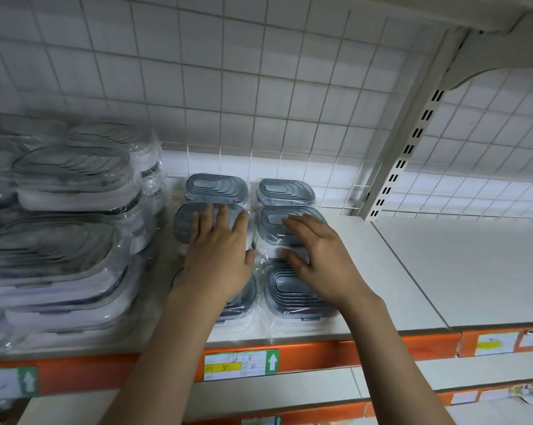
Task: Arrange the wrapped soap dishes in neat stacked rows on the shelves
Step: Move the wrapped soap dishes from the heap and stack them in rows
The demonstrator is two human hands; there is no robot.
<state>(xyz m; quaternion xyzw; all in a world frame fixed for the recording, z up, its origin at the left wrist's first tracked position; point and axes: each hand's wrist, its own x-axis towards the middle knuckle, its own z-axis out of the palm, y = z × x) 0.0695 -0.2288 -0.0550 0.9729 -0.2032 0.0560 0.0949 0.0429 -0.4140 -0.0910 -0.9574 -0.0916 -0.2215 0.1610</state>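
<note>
Tall stacks (59, 228) of wrapped dishes are already standing at the left of the shelf (412, 271); beside them two rows, three dishes deep, are forming one layer high, and the right stretch is lying bare, so most stacking looks left to do. The left hand (219, 256) is pressing flat on the left middle dish (185, 222), fingers straight and slightly spread. The right hand (314, 259) is resting on the right middle dish (271, 228), fingers extended, thumb at its near edge.

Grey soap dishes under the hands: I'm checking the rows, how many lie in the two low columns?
6: left column back, middle under the left hand, front mostly hidden; right column back, middle under the right hand, front. More may lie beneath.
</note>
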